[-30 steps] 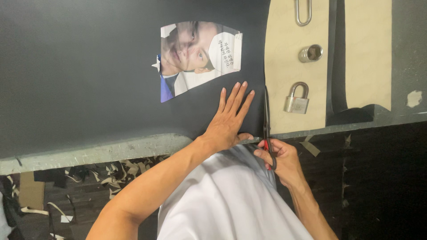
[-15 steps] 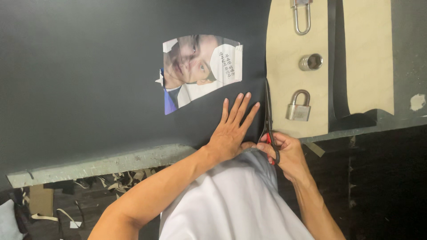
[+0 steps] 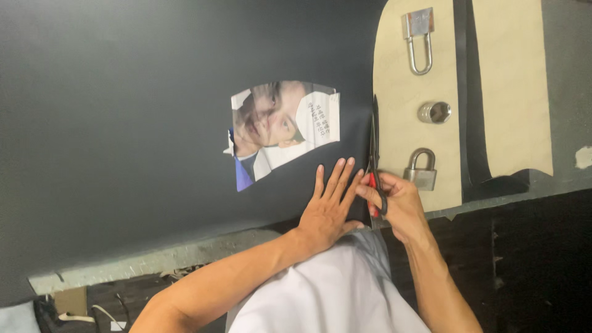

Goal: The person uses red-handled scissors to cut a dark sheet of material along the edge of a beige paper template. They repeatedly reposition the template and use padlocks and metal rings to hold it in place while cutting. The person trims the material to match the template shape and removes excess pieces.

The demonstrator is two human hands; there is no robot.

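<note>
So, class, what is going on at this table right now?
A person is cutting a large black sheet with scissors. The right hand works the red-handled scissors, blades pointing away along the edge of a tan pattern. The left hand lies flat on the sheet beside the cut, pressing it down. Two padlocks and a metal socket rest on the pattern as weights. A torn printed picture lies on the sheet.

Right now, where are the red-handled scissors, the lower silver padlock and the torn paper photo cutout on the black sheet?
red-handled scissors (image 3: 374, 145): head view, on the dark blades.
lower silver padlock (image 3: 422, 177): head view, on the lock body.
torn paper photo cutout (image 3: 280, 129): head view, on the middle of the paper.
</note>
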